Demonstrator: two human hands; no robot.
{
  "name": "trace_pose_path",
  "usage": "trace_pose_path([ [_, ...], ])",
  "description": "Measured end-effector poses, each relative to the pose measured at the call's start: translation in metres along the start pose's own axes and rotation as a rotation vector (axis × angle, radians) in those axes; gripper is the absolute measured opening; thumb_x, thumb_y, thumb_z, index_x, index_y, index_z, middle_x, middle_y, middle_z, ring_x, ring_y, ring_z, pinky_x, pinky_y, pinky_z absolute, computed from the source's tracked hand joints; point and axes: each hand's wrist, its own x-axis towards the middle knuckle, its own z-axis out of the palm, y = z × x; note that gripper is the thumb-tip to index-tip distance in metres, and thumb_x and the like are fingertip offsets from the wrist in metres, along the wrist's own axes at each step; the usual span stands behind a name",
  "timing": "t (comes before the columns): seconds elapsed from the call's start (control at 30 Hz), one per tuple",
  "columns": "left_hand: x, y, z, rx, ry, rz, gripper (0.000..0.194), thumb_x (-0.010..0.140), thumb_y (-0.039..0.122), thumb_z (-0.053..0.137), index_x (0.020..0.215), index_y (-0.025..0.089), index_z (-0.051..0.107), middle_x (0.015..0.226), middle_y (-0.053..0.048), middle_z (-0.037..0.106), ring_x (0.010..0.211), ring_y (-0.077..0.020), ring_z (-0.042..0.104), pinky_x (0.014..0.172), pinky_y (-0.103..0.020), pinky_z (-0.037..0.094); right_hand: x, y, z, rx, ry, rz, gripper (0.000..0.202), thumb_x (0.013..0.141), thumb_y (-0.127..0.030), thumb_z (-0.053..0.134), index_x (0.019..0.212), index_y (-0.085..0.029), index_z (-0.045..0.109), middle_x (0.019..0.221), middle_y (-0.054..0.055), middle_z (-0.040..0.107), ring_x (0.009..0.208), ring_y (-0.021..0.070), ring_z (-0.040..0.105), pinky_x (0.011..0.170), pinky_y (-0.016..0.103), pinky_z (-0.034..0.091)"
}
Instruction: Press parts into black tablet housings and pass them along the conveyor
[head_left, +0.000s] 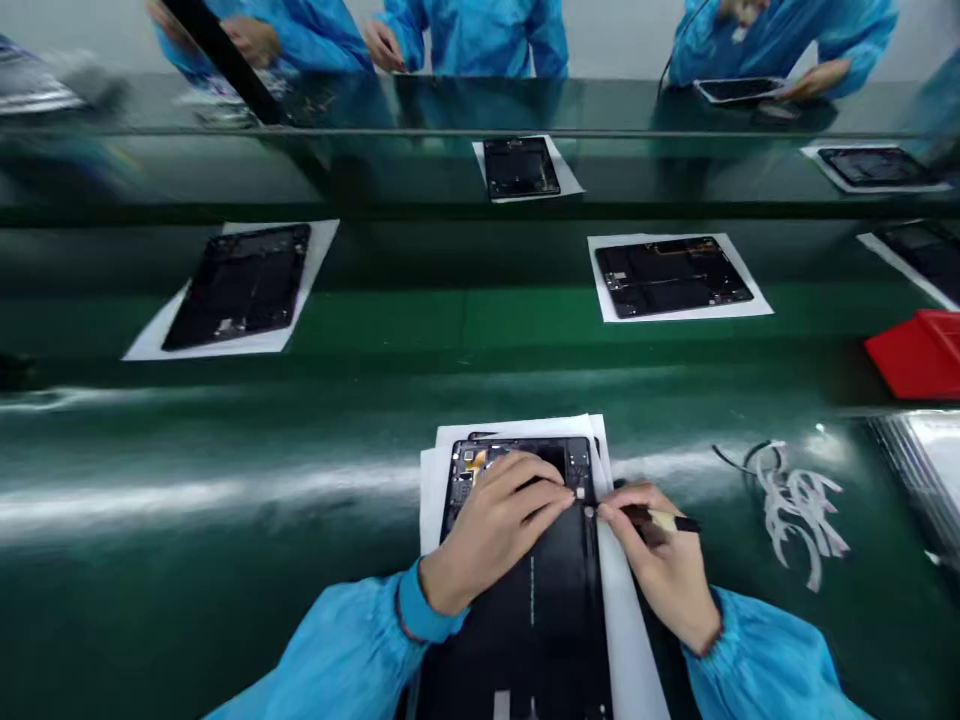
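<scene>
An opened tablet [555, 610] with its black inner side up lies on white paper sheets [630, 640] in front of me. Over its upper part, my left hand [502, 515] has its fingers bent and pressed together, the tips touching near the right edge; anything pinched there is too small to make out. At that same edge my right hand [664, 560] brings thumb and forefinger close together. A slim dark tool with a cream band [664, 520] is tucked in the right hand, its front end hidden by the fingers.
White curled strips [802, 500] lie on the green bench to the right, near a red bin [919, 355]. More opened tablets on paper, one left [244, 280] and one right [671, 275], sit farther back. People in blue sleeves [480, 35] work across the bench.
</scene>
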Motion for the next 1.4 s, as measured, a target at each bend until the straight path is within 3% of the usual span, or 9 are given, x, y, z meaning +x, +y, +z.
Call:
trace_pose_path([
  [0.27,-0.001,0.006,-0.004,-0.022,-0.056,-0.202,0.011,0.083,0.010,0.064,0.078,0.020,0.066,0.098,-0.004,0.064,0.094,-0.0201,0.058,0.082,-0.035,0.043,0.001,0.001,-0.002,0.030,-0.011,0.042,0.005,0.090,-0.021,0.062,0.086,-0.025,0.063,0.082,-0.002,0.063,0.078,0.0123,0.062,0.069,0.021,0.050],
  [0.6,0.001,0.005,-0.003,-0.036,-0.113,-0.316,0.011,0.079,0.011,0.064,0.075,0.021,0.067,0.107,-0.004,0.062,0.102,-0.0225,0.057,0.088,-0.039,0.040,0.002,-0.003,0.000,0.045,0.021,0.058,0.005,0.088,-0.022,0.065,0.083,-0.024,0.065,0.079,-0.002,0.065,0.074,0.0128,0.064,0.064,0.020,0.052],
  [0.77,0.004,0.009,-0.003,-0.047,-0.123,-0.385,0.013,0.075,0.008,0.066,0.072,0.021,0.066,0.109,-0.003,0.062,0.103,-0.0232,0.057,0.089,-0.040,0.040,0.006,-0.004,0.002,0.058,0.062,0.015,0.004,0.084,-0.021,0.069,0.083,-0.024,0.067,0.081,-0.002,0.071,0.078,0.0138,0.068,0.072,0.022,0.054],
  [1.17,0.006,0.011,-0.004,-0.027,-0.114,-0.384,0.014,0.074,0.007,0.065,0.073,0.021,0.066,0.112,-0.004,0.061,0.107,-0.0233,0.056,0.092,-0.038,0.040,0.013,-0.003,0.001,0.072,-0.066,-0.046,0.008,0.086,-0.016,0.066,0.083,-0.023,0.069,0.086,0.001,0.073,0.083,0.0159,0.069,0.078,0.026,0.054],
  [1.4,0.007,0.011,-0.005,-0.005,-0.116,-0.369,0.013,0.073,0.007,0.066,0.073,0.020,0.065,0.112,-0.004,0.061,0.106,-0.0233,0.056,0.091,-0.038,0.041,0.012,-0.001,-0.006,0.069,-0.046,-0.062,0.008,0.086,-0.016,0.066,0.083,-0.023,0.069,0.084,0.000,0.072,0.081,0.0153,0.068,0.076,0.026,0.054],
])
